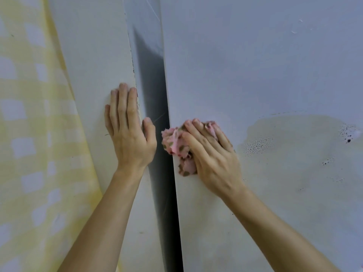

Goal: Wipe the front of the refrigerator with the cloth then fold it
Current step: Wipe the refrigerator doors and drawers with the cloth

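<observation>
The refrigerator front [255,65] is a pale grey-white panel filling the right half of the view, with a duller patch and dark specks at the right. A bunched pink cloth [174,142] with brownish spots lies against its left edge. My right hand [212,156] presses the cloth to the panel, fingers laid over it and slightly curled. My left hand [129,130] rests flat, fingers straight, on the white panel [94,55] to the left, with its thumb at that panel's edge.
A dark narrow gap [155,107] runs top to bottom between the two panels. A yellow and white checked curtain [33,134] hangs along the left side.
</observation>
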`<state>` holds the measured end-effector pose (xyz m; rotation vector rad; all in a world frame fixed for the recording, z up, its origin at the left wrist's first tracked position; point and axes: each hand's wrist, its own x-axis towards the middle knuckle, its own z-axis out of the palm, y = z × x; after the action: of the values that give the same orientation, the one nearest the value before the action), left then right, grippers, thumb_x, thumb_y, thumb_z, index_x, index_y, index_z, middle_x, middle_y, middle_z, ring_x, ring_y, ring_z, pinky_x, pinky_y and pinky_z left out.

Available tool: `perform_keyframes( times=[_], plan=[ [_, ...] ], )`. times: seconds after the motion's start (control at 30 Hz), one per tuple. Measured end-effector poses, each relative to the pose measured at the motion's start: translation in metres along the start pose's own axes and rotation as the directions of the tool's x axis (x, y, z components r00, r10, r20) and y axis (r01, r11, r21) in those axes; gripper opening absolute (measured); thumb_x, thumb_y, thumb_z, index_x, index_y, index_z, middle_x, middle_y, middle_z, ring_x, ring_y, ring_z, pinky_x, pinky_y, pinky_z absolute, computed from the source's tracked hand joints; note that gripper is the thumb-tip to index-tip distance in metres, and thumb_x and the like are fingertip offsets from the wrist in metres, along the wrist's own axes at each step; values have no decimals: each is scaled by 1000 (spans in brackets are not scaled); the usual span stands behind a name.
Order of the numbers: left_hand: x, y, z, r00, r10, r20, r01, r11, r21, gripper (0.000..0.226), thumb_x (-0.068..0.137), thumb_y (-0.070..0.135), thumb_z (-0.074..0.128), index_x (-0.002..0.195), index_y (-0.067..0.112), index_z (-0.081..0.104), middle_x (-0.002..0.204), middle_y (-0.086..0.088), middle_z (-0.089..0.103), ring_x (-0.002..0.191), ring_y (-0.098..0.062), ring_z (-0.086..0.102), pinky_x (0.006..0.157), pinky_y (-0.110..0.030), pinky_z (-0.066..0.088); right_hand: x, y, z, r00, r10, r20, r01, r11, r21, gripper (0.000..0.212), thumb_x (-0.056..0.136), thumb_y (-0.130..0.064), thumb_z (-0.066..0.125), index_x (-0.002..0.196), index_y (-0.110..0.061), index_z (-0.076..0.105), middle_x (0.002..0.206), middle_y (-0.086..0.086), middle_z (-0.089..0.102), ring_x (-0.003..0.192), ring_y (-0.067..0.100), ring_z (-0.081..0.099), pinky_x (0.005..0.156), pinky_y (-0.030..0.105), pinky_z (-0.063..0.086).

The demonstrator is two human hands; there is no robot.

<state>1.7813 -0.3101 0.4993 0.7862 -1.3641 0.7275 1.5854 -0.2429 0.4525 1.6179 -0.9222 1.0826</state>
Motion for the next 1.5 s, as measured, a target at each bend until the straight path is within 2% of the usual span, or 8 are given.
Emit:
perform_keyframes(
  times=[0.2, 0.43, 0.57, 0.73, 0.93, 1.07, 1.27, 1.5],
  plan=[
    [-8, -6, 2, 1000, 17, 15, -17, 999, -33, 62, 97, 8, 54, 156, -1, 38, 166, -20, 32, 157, -38, 24, 129, -57, 17, 28, -14, 7, 952, 218, -215, -206, 975, 79, 35, 108, -3, 50, 138, -8, 66, 153, 11, 54, 148, 26, 45, 125, 48, 33],
    [-12, -6, 2, 1000, 21, -9, -22, 999, -32, 66, 92, 5, 57, 155, -1, 40, 165, -19, 35, 156, -37, 27, 127, -60, 21, -36, -36, 13, 985, 173, -12, -172, 985, 14, 50, 105, -10, 44, 155, -11, 46, 165, 4, 37, 156, 18, 32, 130, 42, 17],
    [-17, -5, 2, 1000, 18, -4, -18, 999, -39, 65, 93, 4, 57, 155, -2, 40, 164, -19, 36, 156, -37, 27, 126, -62, 22, -5, -26, 15, 965, 216, -150, -198, 972, 126, 36, 110, -6, 40, 138, -4, 63, 154, 9, 53, 149, 23, 45, 126, 47, 30],
    [-19, -7, 3, 1000, 18, -10, -19, 998, -54, 62, 94, 3, 57, 153, -3, 42, 163, -20, 37, 156, -38, 29, 126, -60, 22, 18, -30, 21, 883, 367, -293, -334, 929, 158, 23, 102, -3, 65, 123, -6, 75, 143, 14, 62, 142, 30, 52, 109, 57, 48],
    [-23, -9, 4, 999, 28, -19, -29, 998, -59, 62, 93, 6, 56, 153, -3, 43, 162, -21, 40, 155, -37, 30, 123, -63, 27, -59, -46, 31, 952, 223, -208, -206, 973, 100, 25, 92, -4, 74, 116, -9, 78, 137, 5, 62, 139, 19, 53, 117, 43, 42],
    [-24, -9, 6, 999, 27, -28, -29, 997, -65, 63, 91, 4, 59, 152, -2, 44, 162, -20, 41, 154, -38, 32, 122, -63, 28, -57, -38, 24, 979, 128, -157, -115, 990, 85, 23, 96, -4, 69, 116, -11, 79, 140, 3, 57, 144, 17, 47, 109, 47, 46],
    [-24, -9, 4, 999, 27, -27, -29, 997, -69, 61, 93, 4, 58, 152, -3, 44, 161, -20, 41, 154, -39, 32, 124, -62, 27, 14, -14, 11, 904, 243, -350, -273, 961, -36, 16, 99, -14, 72, 109, -21, 82, 119, -3, 53, 119, 19, 45, 93, 40, 33],
    [-27, -4, 3, 999, 9, -32, -11, 998, -59, 64, 88, -1, 59, 150, 1, 48, 161, -21, 41, 154, -39, 32, 124, -63, 26, -90, -20, 7, 990, 98, -105, -101, 995, -22, 30, 94, -6, 62, 118, -21, 72, 126, -1, 58, 117, 21, 52, 95, 33, 41]
  ],
)
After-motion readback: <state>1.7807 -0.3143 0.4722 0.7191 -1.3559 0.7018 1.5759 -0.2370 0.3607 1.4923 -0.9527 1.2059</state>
